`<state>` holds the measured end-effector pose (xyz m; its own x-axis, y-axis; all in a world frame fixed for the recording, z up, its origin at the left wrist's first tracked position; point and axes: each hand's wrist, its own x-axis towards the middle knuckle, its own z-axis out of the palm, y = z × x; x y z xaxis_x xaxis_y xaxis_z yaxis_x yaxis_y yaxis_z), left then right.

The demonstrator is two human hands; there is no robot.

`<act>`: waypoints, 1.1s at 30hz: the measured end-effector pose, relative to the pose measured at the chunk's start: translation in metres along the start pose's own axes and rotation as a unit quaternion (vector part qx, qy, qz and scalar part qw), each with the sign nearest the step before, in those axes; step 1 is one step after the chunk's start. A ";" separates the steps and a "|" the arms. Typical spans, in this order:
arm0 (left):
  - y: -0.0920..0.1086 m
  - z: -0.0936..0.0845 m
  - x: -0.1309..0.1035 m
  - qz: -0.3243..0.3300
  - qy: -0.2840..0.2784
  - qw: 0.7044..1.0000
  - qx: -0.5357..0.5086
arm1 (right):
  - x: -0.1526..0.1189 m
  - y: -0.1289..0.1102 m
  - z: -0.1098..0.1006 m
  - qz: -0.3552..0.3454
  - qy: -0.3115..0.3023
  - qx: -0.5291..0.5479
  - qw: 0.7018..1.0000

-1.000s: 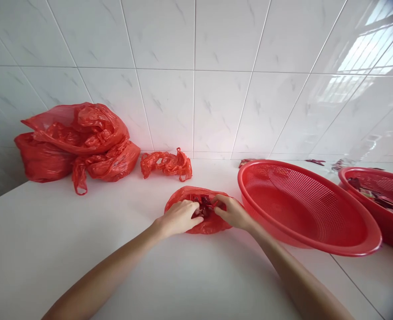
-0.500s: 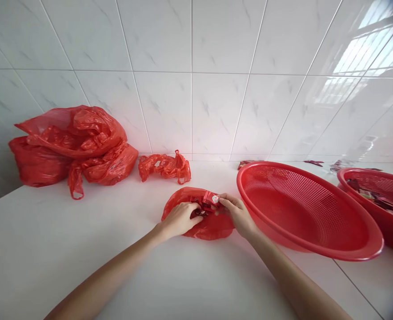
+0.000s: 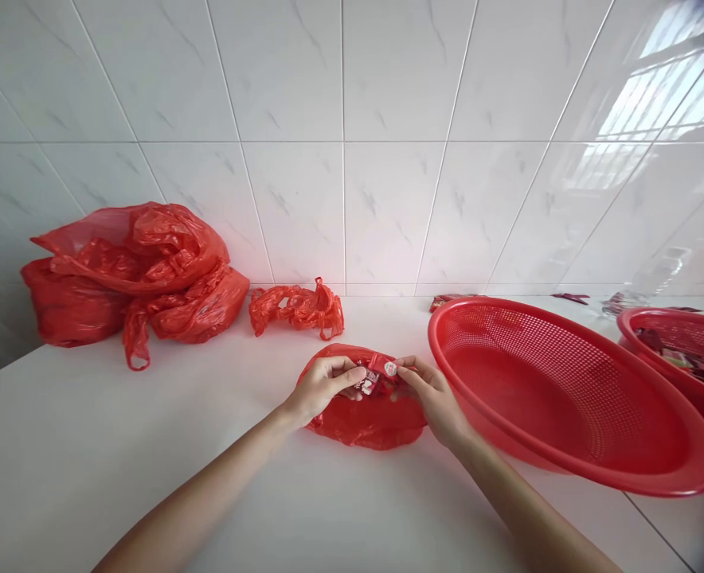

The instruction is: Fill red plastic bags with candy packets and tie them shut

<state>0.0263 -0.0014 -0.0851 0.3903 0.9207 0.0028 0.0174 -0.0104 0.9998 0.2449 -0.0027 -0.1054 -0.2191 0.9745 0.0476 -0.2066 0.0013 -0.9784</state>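
Both of my hands are together over a red plastic bag [image 3: 364,426] that lies spread on the white counter. My left hand [image 3: 325,387] pinches a small dark-red wrapped packet [image 3: 366,384] with pale print, its thumb on top. Between the fingertips of my right hand [image 3: 436,394] is a bright red packet [image 3: 381,364] with a round white sticker. The two packets touch or overlap. What lies beneath them in the bag is mostly hidden by my fingers.
Close on the right stands a large red perforated basket [image 3: 519,398]. A second red basket [image 3: 680,322] with wrapped packets is beyond it. Full red bags [image 3: 131,270] stand at the left, a crumpled red bag [image 3: 298,309] by the tiled wall.
My left hand has come up from the bag's contents and now grips the dark-red packet. My right hand still holds the red packet. The view has tilted slightly upward.
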 end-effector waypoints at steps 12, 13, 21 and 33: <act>0.005 0.005 -0.006 0.009 0.034 0.999 -0.022 | -0.017 -0.012 0.018 -0.080 -0.105 -0.083 0.988; 0.005 0.006 -0.006 0.009 0.034 0.999 -0.016 | -0.018 -0.011 0.020 -0.073 -0.110 -0.069 0.989; 0.014 0.013 -0.012 0.043 0.006 0.999 -0.025 | -0.023 -0.012 0.023 0.001 -0.124 0.037 0.992; 0.033 0.024 -0.025 0.112 0.095 0.988 0.056 | -0.034 -0.020 0.029 -0.011 -0.082 0.000 0.997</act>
<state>0.0395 -0.0343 -0.0528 0.2157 0.9469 0.2383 0.0554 -0.2555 0.9652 0.2289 -0.0420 -0.0819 -0.3667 0.9249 0.1004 -0.2136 0.0213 -0.9767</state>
